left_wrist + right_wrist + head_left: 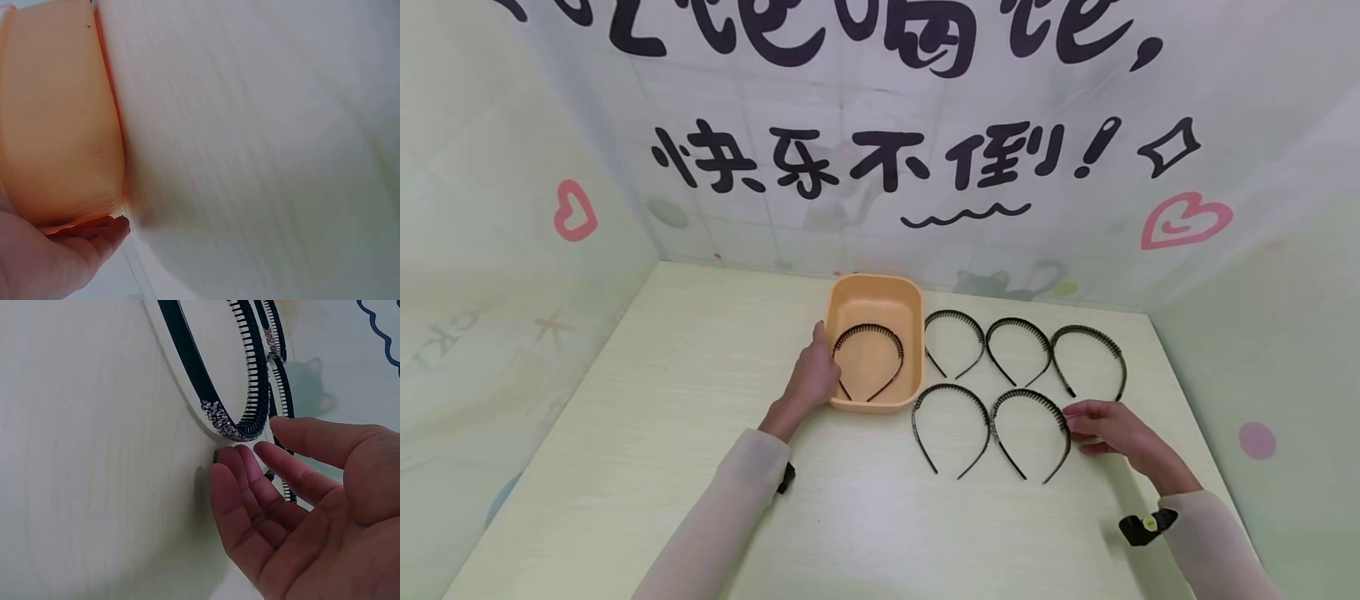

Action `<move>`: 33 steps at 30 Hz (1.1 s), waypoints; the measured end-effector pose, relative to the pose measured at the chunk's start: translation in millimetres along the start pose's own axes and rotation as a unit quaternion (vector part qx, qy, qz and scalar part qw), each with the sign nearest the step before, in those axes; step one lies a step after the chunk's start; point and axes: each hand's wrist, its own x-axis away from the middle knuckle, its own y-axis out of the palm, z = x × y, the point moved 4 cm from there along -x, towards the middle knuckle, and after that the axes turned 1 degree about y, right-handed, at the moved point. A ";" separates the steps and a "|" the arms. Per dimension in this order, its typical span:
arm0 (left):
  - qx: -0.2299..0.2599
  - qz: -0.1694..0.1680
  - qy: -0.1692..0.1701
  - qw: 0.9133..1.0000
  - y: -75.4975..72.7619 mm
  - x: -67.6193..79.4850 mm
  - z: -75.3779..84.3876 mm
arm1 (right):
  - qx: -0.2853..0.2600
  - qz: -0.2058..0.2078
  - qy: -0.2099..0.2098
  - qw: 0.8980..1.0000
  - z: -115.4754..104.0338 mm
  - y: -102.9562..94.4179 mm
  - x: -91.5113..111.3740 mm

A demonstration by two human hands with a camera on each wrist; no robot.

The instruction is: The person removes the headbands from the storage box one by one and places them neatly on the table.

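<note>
My left hand grips the left wall of an orange plastic box; in the left wrist view its fingers lie against the box's outer side. Inside the box lies one black toothed headband. My right hand is beside the right edge of the nearer right headband, thumb and fingers apart. The right wrist view shows glittery stones on this headband, close to the fingertips. Whether they touch it, I cannot tell.
Another headband lies left of it in the near row. Behind are three more headbands, left, middle and right. A printed curtain encloses the pale table at the back and sides.
</note>
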 end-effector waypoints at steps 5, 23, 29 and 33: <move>-0.002 0.004 0.004 1.000 0.7 0.3 -0.3 | -0.006 0.046 -0.004 0.999 -6.8 -3.6 -5.0; 0.002 0.006 0.001 1.000 2.2 0.5 -2.1 | -0.078 0.070 -0.035 0.994 -56.4 25.1 -30.9; 0.005 0.006 -0.001 1.000 2.5 0.6 -2.7 | -0.117 0.048 -0.048 0.991 -72.7 37.8 -37.8; 0.003 0.007 -0.002 1.000 2.1 1.1 -2.8 | -0.152 0.018 -0.056 0.987 -83.6 45.4 -42.1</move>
